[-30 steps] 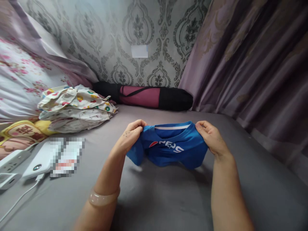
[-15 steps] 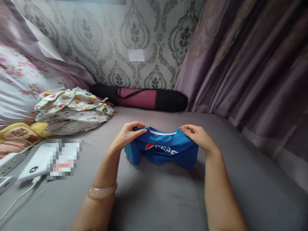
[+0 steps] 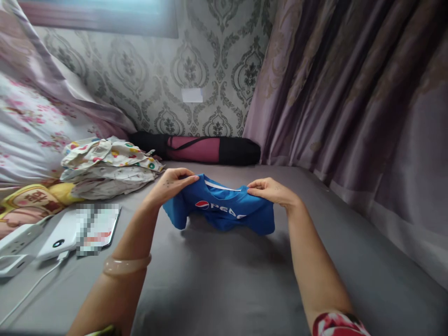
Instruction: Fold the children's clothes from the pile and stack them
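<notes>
A blue T-shirt (image 3: pixel 224 212) with white lettering and a round red, white and blue logo hangs between my two hands. My left hand (image 3: pixel 174 185) pinches it at the shoulder left of the neckline. On the other shoulder, thumb and fingers of my right hand (image 3: pixel 271 190) are closed on the cloth. The neck opening, with a white band inside its back edge, faces up. The lower part of the shirt sags away beneath the print, and its hem is not plain to see. Its shadow falls on the grey sheet (image 3: pixel 224 289) below.
A black and maroon long bag (image 3: pixel 196 149) lies along the wall. To the left are a heap of patterned cloth (image 3: pixel 112 163), a yellow plush item (image 3: pixel 31 200), a white power bank (image 3: pixel 63 233) with a cable, a power strip (image 3: pixel 21 238) and a blurred flat item (image 3: pixel 100 231). Curtains (image 3: pixel 332 93) hang at right.
Both hands have shifted left and slightly up in view with the T-shirt. The shirt is tilted a little, its left shoulder higher, and more of the logo shows. The camera view has also moved.
</notes>
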{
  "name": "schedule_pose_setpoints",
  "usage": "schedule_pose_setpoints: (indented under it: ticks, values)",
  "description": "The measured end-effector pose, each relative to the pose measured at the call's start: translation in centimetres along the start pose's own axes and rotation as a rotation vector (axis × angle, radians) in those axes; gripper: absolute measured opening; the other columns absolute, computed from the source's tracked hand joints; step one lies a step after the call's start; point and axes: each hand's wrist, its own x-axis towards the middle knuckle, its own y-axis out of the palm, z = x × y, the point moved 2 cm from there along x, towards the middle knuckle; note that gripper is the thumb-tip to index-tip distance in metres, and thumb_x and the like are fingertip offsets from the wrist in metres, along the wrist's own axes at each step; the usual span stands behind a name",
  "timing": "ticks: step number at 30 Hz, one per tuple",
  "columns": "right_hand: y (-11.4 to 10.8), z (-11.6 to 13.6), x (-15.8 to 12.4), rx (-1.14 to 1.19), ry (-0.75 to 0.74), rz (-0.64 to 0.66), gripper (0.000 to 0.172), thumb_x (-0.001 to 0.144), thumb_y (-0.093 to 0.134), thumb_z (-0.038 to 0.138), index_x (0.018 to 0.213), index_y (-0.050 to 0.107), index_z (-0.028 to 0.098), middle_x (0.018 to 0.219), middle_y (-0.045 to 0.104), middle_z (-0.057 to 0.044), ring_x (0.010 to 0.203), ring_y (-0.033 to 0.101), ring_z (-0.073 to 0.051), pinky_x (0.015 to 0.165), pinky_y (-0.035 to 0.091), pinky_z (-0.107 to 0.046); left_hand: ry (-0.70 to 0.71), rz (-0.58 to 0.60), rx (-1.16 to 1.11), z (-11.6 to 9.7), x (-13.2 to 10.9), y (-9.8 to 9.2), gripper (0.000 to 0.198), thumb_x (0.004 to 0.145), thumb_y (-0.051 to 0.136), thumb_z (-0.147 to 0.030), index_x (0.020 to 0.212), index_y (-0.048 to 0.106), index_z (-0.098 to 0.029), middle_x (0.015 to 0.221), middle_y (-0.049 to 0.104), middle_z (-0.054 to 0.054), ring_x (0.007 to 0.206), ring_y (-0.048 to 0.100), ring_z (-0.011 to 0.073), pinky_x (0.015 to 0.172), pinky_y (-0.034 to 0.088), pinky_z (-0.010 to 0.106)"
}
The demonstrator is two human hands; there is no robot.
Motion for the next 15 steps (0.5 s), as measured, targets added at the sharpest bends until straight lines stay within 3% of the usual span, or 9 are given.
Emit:
schedule_pose_setpoints:
  ticks: [4,7,11,13,15]
  values:
    - [-0.4,2.0,-0.7,-0.025,-0.040,0.055,0.040,0.067,0.075,0.051,0.085,0.067,0.017,0.079,0.069,-0.003,0.069,0.061,-0.014,0.063,0.046,-0.025,0.067,0.032,0.019,-2.8,-0.5,-2.0,0.037,0.072,0.068,-0.051,0.086,0.071,-0.017,0.077,0.068,0.003,0.069,0.059,0.0152,0.061,0.047,0.024]
    - [-1.4,4.2,-1.0,-0.066,-0.176,-0.050,0.039,0.071,0.070,0.055,0.085,0.063,0.020,0.077,0.068,-0.001,0.067,0.060,-0.015,0.060,0.045,-0.026,0.135,-0.023,0.101,-5.4,-0.5,-3.4,0.033,0.074,0.066,-0.049,0.088,0.071,-0.019,0.079,0.068,0.002,0.072,0.059,0.0160,0.064,0.048,0.025]
    - [-3.2,8.7,-1.9,-0.334,-0.419,-0.437,0.035,0.079,0.062,0.057,0.092,0.062,0.025,0.081,0.067,-0.002,0.074,0.062,-0.020,0.062,0.046,-0.029,0.318,-0.229,0.218,-9.4,-0.1,-5.0,0.029,0.079,0.063,-0.045,0.091,0.071,-0.020,0.079,0.067,0.002,0.072,0.059,0.0151,0.066,0.047,0.025]
    - [-3.7,11.3,-2.7,-0.514,-0.537,-0.661,0.034,0.084,0.058,0.055,0.099,0.061,0.025,0.089,0.068,-0.004,0.086,0.062,-0.024,0.067,0.047,-0.030,0.472,-0.389,0.332,-11.6,-0.1,-5.6,0.028,0.085,0.059,-0.041,0.097,0.070,-0.018,0.085,0.068,0.002,0.077,0.059,0.0143,0.073,0.047,0.025]
    - [-4.1,13.5,-3.4,-0.651,-0.620,-0.805,0.034,0.089,0.051,0.053,0.107,0.060,0.026,0.099,0.068,-0.005,0.098,0.061,-0.026,0.072,0.046,-0.032,0.611,-0.524,0.507,-13.4,-0.1,-6.1,0.029,0.090,0.053,-0.037,0.104,0.068,-0.017,0.097,0.068,0.003,0.087,0.058,0.0141,0.084,0.044,0.025]
